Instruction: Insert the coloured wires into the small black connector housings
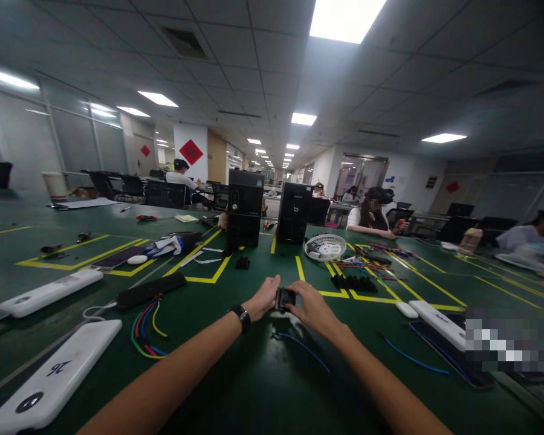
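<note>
A small black block-like part (285, 298) is held over the green table, between my two hands. My left hand (263, 297), with a dark watch at the wrist, is closed on the left side of the part. From the right, my right hand (308, 302) pinches it with thumb and fingers. The exact kind of the part is too small to make out. Below the hands a blue wire (304, 351) lies on the table. Beyond them stand a small black piece (242, 263) and a row of black pieces (353, 283).
Two black computer towers (245, 208) stand at the back. A white basket (325, 247) sits beside tangled wires (381, 257). White power strips (54, 362), coloured wires (147, 329) and a black bar (152, 290) lie left. Another person (374, 214) sits across the table.
</note>
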The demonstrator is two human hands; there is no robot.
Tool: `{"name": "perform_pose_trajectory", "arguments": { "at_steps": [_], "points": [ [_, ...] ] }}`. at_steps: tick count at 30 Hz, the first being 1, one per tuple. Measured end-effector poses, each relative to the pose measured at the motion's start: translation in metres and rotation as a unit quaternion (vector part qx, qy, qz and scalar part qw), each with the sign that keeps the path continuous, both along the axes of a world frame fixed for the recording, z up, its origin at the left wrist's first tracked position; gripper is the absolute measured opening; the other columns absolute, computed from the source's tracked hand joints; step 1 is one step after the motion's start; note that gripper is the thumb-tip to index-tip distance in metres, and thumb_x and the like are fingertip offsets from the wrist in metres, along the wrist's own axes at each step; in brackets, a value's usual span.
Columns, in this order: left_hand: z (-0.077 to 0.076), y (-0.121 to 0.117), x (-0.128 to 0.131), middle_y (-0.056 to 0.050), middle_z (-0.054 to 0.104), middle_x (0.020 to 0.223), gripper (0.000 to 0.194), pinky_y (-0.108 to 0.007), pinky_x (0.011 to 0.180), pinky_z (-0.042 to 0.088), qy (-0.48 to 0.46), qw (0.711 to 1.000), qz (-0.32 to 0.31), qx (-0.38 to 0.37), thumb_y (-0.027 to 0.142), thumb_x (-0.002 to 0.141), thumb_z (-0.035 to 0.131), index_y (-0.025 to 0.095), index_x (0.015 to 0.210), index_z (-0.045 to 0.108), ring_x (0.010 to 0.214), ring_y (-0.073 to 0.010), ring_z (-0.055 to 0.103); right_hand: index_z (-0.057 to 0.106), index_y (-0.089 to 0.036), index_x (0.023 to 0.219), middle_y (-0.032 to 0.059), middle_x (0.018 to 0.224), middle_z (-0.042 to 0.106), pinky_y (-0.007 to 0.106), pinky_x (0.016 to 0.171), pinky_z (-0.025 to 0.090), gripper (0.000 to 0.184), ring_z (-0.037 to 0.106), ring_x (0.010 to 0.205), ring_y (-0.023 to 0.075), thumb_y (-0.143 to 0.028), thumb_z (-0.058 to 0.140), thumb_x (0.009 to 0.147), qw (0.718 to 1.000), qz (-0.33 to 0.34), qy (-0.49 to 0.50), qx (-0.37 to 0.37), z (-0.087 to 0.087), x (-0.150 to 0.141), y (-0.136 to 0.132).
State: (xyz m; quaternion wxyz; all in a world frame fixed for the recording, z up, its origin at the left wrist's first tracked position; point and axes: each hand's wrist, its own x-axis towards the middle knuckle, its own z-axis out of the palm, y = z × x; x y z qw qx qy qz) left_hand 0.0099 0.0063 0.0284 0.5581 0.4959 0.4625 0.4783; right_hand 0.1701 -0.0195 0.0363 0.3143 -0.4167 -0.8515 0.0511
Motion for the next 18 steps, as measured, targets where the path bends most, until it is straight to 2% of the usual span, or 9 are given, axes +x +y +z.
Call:
{"name": "perform_pose_trajectory", "arguments": {
  "at_steps": [2, 3, 4, 6, 9, 11, 14, 16, 18],
  "points": [
    [0.0, -0.004, -0.008, -0.004, 0.056, 0.078, 0.025, -0.03, 0.069, 0.044, 0.105, 0.989, 0.01, 0.103, 0.042, 0.085, 0.052, 0.017, 0.09, 0.05, 0.075, -0.0185, 0.055, 0.063, -0.017, 0.106, 0.0083, 0.105, 0.062, 0.034, 0.092, 0.041, 0.033, 0.056, 0.1, 0.0212, -0.023, 0.067, 0.074, 0.999, -0.027, -0.015, -0.027, -0.011, 0.011, 0.015],
    [0.0, -0.009, -0.011, -0.006, 0.057, 0.083, 0.026, -0.032, 0.072, 0.043, 0.183, 0.966, 0.001, 0.185, 0.041, 0.082, 0.057, 0.017, 0.091, 0.052, 0.08, -0.0204, 0.054, 0.063, -0.016, 0.106, 0.0085, 0.104, 0.063, 0.033, 0.091, 0.041, 0.032, 0.057, 0.099, 0.0212, -0.025, 0.065, 0.076, 0.998, -0.041, -0.021, -0.042, -0.016, 0.016, 0.024],
    [0.0, -0.015, -0.015, -0.007, 0.058, 0.088, 0.026, -0.033, 0.075, 0.042, 0.265, 0.925, -0.026, 0.272, 0.04, 0.08, 0.061, 0.018, 0.091, 0.055, 0.085, -0.022, 0.053, 0.064, -0.016, 0.107, 0.0087, 0.103, 0.064, 0.033, 0.091, 0.041, 0.031, 0.057, 0.098, 0.0212, -0.027, 0.063, 0.078, 0.997, -0.054, -0.024, -0.054, -0.021, 0.02, 0.033],
    [-0.001, -0.03, -0.019, -0.009, 0.058, 0.095, 0.026, -0.035, 0.077, 0.041, 0.403, 0.811, -0.125, 0.406, 0.038, 0.077, 0.065, 0.018, 0.092, 0.058, 0.09, -0.0243, 0.051, 0.063, -0.016, 0.109, 0.0088, 0.105, 0.065, 0.032, 0.09, 0.041, 0.031, 0.058, 0.099, 0.0214, -0.031, 0.058, 0.082, 0.995, -0.072, -0.023, -0.069, -0.028, 0.024, 0.053],
    [-0.001, -0.045, -0.022, -0.01, 0.059, 0.096, 0.023, -0.034, 0.071, 0.041, 0.526, 0.646, -0.25, 0.493, 0.033, 0.08, 0.063, 0.017, 0.095, 0.057, 0.088, -0.0244, 0.053, 0.061, -0.016, 0.115, 0.0084, 0.11, 0.064, 0.031, 0.092, 0.04, 0.036, 0.058, 0.101, 0.0212, -0.031, 0.056, 0.083, 0.995, -0.067, -0.018, -0.075, -0.033, 0.01, 0.087],
    [0.0, -0.046, -0.025, -0.009, 0.06, 0.09, 0.013, -0.032, 0.066, 0.041, 0.56, 0.579, -0.278, 0.524, 0.023, 0.084, 0.057, 0.017, 0.095, 0.055, 0.082, -0.0224, 0.054, 0.059, -0.015, 0.118, 0.0086, 0.112, 0.064, 0.031, 0.094, 0.039, 0.038, 0.057, 0.104, 0.021, -0.03, 0.056, 0.083, 0.996, -0.057, -0.015, -0.072, -0.035, -0.009, 0.11],
    [0.005, -0.036, -0.039, -0.005, 0.059, 0.079, 0.01, -0.029, 0.061, 0.039, 0.584, 0.532, -0.286, 0.542, 0.012, 0.086, 0.049, 0.018, 0.091, 0.054, 0.074, -0.0191, 0.054, 0.058, -0.014, 0.12, 0.0094, 0.115, 0.063, 0.03, 0.097, 0.036, 0.038, 0.055, 0.108, 0.0212, -0.028, 0.055, 0.085, 0.997, -0.051, -0.005, -0.065, -0.039, -0.043, 0.141],
    [0.011, -0.026, -0.055, -0.005, 0.058, 0.077, 0.01, -0.029, 0.058, 0.039, 0.602, 0.52, -0.282, 0.537, 0.011, 0.086, 0.049, 0.019, 0.089, 0.054, 0.072, -0.0186, 0.054, 0.056, -0.013, 0.123, 0.0097, 0.119, 0.061, 0.031, 0.099, 0.034, 0.04, 0.053, 0.111, 0.0214, -0.028, 0.053, 0.086, 0.997, -0.049, 0.005, -0.06, -0.043, -0.062, 0.159],
    [0.019, -0.018, -0.076, -0.004, 0.059, 0.08, 0.011, -0.029, 0.058, 0.039, 0.614, 0.523, -0.282, 0.519, 0.009, 0.085, 0.05, 0.019, 0.089, 0.053, 0.074, -0.0186, 0.054, 0.052, -0.012, 0.127, 0.0103, 0.123, 0.058, 0.031, 0.101, 0.032, 0.043, 0.05, 0.114, 0.0214, -0.027, 0.052, 0.087, 0.997, -0.048, 0.016, -0.056, -0.047, -0.078, 0.173]
  ]
}}
